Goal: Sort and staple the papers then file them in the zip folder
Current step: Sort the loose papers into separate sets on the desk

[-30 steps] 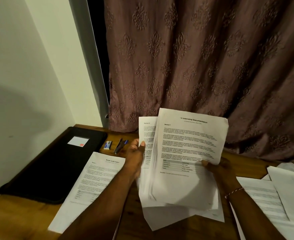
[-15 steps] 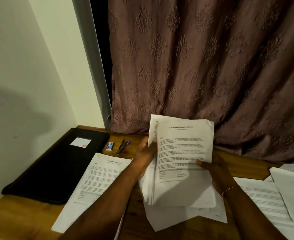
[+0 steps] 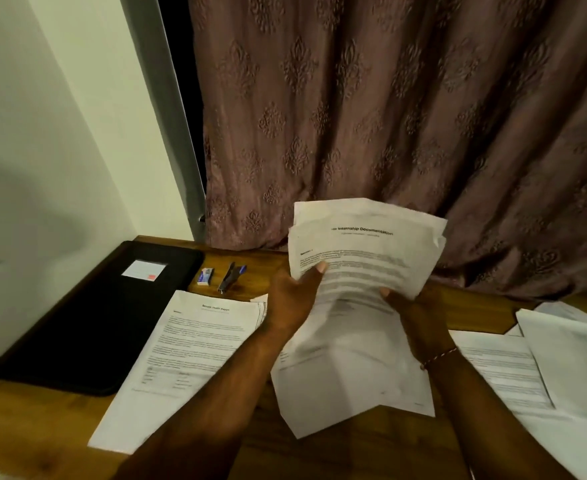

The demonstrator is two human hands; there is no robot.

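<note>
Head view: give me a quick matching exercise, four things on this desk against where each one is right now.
Things:
1. zip folder
2. stapler
3. Internship Documentation papers
4. Sample Health Report sheet

Places:
A. held up off the desk by the left hand and right hand
B. flat on the desk, just right of the zip folder
C. at the desk's left edge, by the wall
D. near the desk's back edge, beside the small staple box

Pairs: 1-C, 2-D, 3-A, 4-B.
</note>
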